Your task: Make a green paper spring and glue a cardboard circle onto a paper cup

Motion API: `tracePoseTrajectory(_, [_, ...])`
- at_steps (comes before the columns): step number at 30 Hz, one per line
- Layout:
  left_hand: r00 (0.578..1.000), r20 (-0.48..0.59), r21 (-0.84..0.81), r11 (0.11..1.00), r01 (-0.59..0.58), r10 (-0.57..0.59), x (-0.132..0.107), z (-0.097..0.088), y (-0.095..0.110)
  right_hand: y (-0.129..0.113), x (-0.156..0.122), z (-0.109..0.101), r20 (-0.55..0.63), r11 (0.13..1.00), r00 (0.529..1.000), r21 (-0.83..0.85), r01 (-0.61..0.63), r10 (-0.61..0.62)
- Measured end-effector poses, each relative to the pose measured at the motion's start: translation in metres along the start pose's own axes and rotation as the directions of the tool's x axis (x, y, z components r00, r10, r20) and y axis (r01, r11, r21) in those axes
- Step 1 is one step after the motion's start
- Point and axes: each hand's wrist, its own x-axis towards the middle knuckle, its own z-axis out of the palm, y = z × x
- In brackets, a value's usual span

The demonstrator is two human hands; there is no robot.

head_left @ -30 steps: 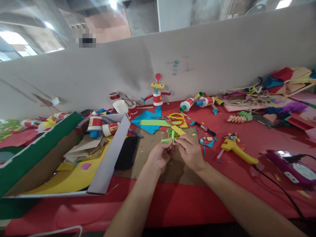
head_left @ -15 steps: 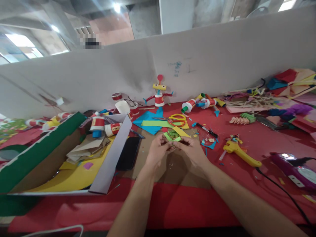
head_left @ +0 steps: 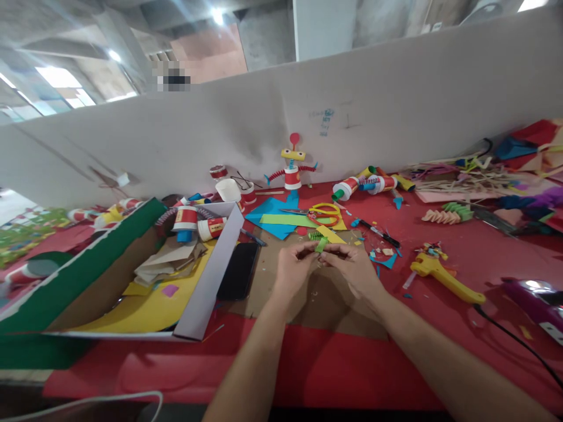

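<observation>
Both my hands meet over a brown cardboard sheet (head_left: 281, 281) on the red table. My left hand (head_left: 294, 271) and my right hand (head_left: 352, 265) pinch a small green folded paper strip (head_left: 321, 244) between their fingertips, fingers curled. A green accordion-folded paper piece (head_left: 315, 235) lies just beyond my fingers, beside a yellow paper scrap (head_left: 331, 235). Yellow-handled scissors (head_left: 323, 211) rest on green and blue paper sheets (head_left: 272, 215) farther back.
A black phone (head_left: 240, 271) lies left of my hands. An open box (head_left: 132, 275) with yellow paper and paper cups stands at left. A paper-cup robot figure (head_left: 292, 171) leans by the white partition. A yellow glue gun (head_left: 440, 274) and a purple device (head_left: 539, 305) lie at right.
My hands turned the green strip from lying sideways to standing up between my fingertips, drawing closer together. The camera view shifted slightly left and down.
</observation>
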Motion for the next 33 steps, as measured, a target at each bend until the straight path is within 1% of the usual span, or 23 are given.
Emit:
tracePoseTrajectory(3, [0.998, 0.002, -0.081, 0.995, -0.061, 0.062, -0.001, 0.002, -0.001, -0.001, 0.001, 0.000, -0.008, 0.999, 1.000, 0.027, 0.024, -0.024])
tracePoseTrajectory(4, [0.998, -0.004, -0.112, 0.992, -0.063, 0.063, -0.002, 0.003, -0.001, -0.001, 0.000, 0.001, -0.010, 0.998, 0.999, 0.040, 0.047, -0.046])
tracePoseTrajectory(6, [0.999, -0.026, -0.145, 0.989, -0.033, 0.029, -0.005, 0.008, -0.002, -0.002, -0.001, 0.002, -0.014, 0.994, 0.995, 0.047, 0.100, -0.099])
tracePoseTrajectory(9, [0.998, -0.052, -0.130, 0.991, 0.016, -0.023, -0.008, 0.014, -0.001, -0.003, -0.003, 0.004, -0.023, 0.986, 0.986, 0.023, 0.165, -0.165])
tracePoseTrajectory(11, [0.997, -0.072, -0.103, 0.995, -0.016, 0.008, -0.008, 0.016, -0.001, -0.003, -0.005, 0.005, -0.037, 0.982, 0.982, 0.011, 0.187, -0.187])
tracePoseTrajectory(14, [0.992, -0.088, -0.011, 0.996, -0.091, 0.089, -0.009, 0.015, -0.001, -0.002, -0.006, 0.005, -0.044, 0.978, 0.977, -0.018, 0.206, -0.207])
tracePoseTrajectory(16, [0.983, -0.096, 0.091, 0.985, -0.147, 0.156, -0.010, 0.013, -0.002, -0.001, -0.006, 0.004, -0.028, 0.972, 0.973, -0.049, 0.230, -0.231])
tracePoseTrajectory(18, [0.963, -0.105, 0.230, 0.948, -0.219, 0.248, -0.012, 0.011, -0.003, 0.000, -0.007, 0.004, -0.011, 0.964, 0.967, -0.072, 0.255, -0.256])
tracePoseTrajectory(20, [0.938, -0.111, 0.361, 0.893, -0.269, 0.328, -0.014, 0.009, -0.004, 0.001, -0.008, 0.004, 0.002, 0.961, 0.964, -0.077, 0.266, -0.266])
tracePoseTrajectory(21, [0.932, -0.110, 0.404, 0.873, -0.274, 0.344, -0.014, 0.008, -0.004, 0.001, -0.008, 0.004, 0.008, 0.962, 0.965, -0.073, 0.262, -0.262])
tracePoseTrajectory(23, [0.938, -0.101, 0.421, 0.869, -0.261, 0.331, -0.014, 0.008, -0.003, 0.000, -0.009, 0.005, 0.018, 0.966, 0.968, -0.063, 0.249, -0.248])
tracePoseTrajectory(25, [0.955, -0.095, 0.360, 0.904, -0.232, 0.282, -0.014, 0.010, -0.001, -0.002, -0.009, 0.005, 0.016, 0.970, 0.972, -0.064, 0.235, -0.234])
tracePoseTrajectory(29, [0.983, -0.097, 0.127, 0.981, -0.146, 0.159, -0.012, 0.015, 0.002, -0.004, -0.008, 0.004, -0.024, 0.972, 0.973, -0.062, 0.226, -0.228])
tracePoseTrajectory(33, [0.997, -0.083, -0.097, 0.995, -0.020, 0.012, -0.011, 0.018, 0.001, -0.003, -0.008, 0.005, -0.046, 0.981, 0.980, -0.023, 0.193, -0.194])
